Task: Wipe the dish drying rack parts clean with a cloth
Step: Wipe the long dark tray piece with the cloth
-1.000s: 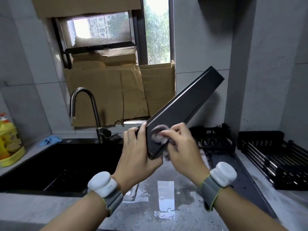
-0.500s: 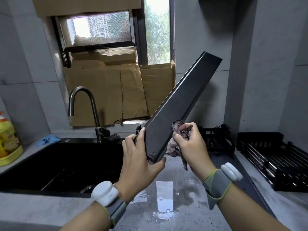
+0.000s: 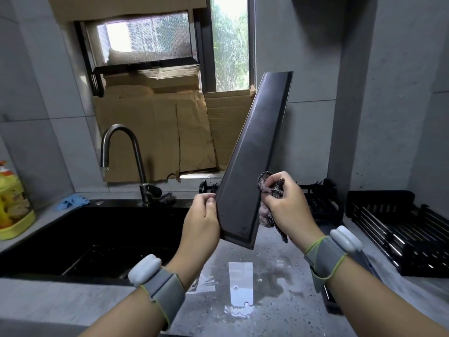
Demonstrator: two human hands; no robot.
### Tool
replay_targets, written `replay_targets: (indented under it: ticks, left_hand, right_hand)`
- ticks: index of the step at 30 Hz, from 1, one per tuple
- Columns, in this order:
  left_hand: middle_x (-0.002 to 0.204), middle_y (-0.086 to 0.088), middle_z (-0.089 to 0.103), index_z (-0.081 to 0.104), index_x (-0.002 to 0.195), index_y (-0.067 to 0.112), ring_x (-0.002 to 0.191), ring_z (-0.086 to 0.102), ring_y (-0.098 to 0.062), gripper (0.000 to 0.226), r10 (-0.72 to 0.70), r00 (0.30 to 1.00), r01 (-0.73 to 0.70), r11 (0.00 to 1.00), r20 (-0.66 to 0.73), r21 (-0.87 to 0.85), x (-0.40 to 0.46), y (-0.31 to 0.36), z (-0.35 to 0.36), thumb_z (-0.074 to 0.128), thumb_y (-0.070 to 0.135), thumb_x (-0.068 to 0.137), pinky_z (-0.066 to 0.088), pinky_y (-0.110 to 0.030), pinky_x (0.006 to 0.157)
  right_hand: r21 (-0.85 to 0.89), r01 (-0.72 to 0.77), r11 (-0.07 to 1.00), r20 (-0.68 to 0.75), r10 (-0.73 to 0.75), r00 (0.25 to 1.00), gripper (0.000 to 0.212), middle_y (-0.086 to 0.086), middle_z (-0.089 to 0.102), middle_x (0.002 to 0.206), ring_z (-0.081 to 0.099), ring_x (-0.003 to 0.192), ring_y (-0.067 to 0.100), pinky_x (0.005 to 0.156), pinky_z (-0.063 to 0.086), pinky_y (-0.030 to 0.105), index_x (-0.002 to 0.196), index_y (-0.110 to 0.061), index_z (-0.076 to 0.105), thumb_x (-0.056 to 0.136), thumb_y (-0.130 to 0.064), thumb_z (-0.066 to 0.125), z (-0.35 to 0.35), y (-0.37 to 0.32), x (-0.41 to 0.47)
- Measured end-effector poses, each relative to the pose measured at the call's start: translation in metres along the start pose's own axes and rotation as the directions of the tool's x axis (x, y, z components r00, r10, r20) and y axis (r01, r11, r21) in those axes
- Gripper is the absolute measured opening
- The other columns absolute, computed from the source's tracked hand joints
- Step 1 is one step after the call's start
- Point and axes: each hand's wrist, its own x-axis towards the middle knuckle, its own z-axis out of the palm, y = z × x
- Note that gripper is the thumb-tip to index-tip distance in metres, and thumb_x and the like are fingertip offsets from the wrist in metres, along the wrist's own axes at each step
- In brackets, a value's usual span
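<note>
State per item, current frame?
drip tray: held up, tilted
cloth: bunched against tray's right edge
left hand: gripping tray's left edge
right hand: clutching cloth
faucet: no water running
countertop: wet patches
wire rack: resting on counter, empty

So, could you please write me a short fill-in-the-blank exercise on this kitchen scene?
1. The left hand holds the long dark tray by its ____ end.
2. The right hand clutches a ____.
3. The faucet stands behind the black ____.

Missing words: lower; cloth; sink
</note>
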Motion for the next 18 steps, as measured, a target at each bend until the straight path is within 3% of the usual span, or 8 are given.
replay_targets:
  ticks: [4,8,10,14,18]
  left_hand:
    - [0.091,-0.003,0.064,0.057,0.091,0.015,0.083,0.057,-0.017,0.029,-0.075,0.997,0.076,0.994,0.010,-0.077,-0.001,0.003,0.005,0.037,0.025,0.107,0.044,-0.033,0.068]
    - [0.096,-0.015,0.067,0.059,0.093,0.008,0.091,0.062,-0.034,0.033,-0.096,0.995,0.093,0.973,-0.006,-0.212,0.001,0.001,0.011,0.035,0.026,0.107,0.052,-0.051,0.082]
    - [0.092,-0.016,0.065,0.056,0.095,0.002,0.083,0.058,-0.032,0.034,-0.096,0.995,0.084,0.957,-0.029,-0.279,0.005,0.002,0.016,0.036,0.027,0.105,0.049,-0.047,0.075]
    - [0.086,-0.011,0.055,0.049,0.090,-0.002,0.080,0.049,-0.022,0.029,-0.147,0.986,0.101,0.903,-0.078,-0.418,0.025,-0.003,0.019,0.039,0.024,0.099,0.041,-0.040,0.073]
    - [0.086,-0.011,0.055,0.053,0.086,0.010,0.081,0.047,-0.024,0.025,-0.210,0.976,0.153,0.845,-0.054,-0.512,0.028,-0.012,0.019,0.037,0.014,0.105,0.040,-0.040,0.074]
  right_hand:
    - [-0.085,0.074,0.994,0.018,-0.072,0.997,0.032,-0.002,0.053,0.053,0.053,0.045,0.026,0.052,0.041,0.033,0.082,-0.025,0.050,0.086,0.006,0.053,-0.005,-0.008,0.000]
    - [-0.068,0.119,0.990,-0.014,-0.121,0.993,0.022,0.009,0.059,0.057,0.053,0.043,0.020,0.045,0.042,0.021,0.085,-0.017,0.058,0.089,0.004,0.059,-0.006,-0.022,-0.009]
    - [0.047,0.067,0.997,0.007,-0.068,0.998,0.017,0.021,0.054,0.064,0.051,0.041,0.024,0.042,0.041,0.027,0.087,-0.013,0.059,0.091,0.004,0.058,-0.002,-0.019,-0.016]
    - [0.138,-0.089,0.986,0.174,0.064,0.983,0.010,0.013,0.056,0.059,0.052,0.043,0.025,0.045,0.043,0.032,0.092,-0.007,0.057,0.094,0.002,0.059,0.002,-0.011,-0.047]
    - [-0.194,0.087,0.977,0.069,-0.075,0.995,0.018,0.005,0.062,0.093,0.067,0.062,0.014,0.060,0.051,0.023,0.089,-0.021,0.068,0.090,-0.004,0.066,0.000,-0.012,-0.041]
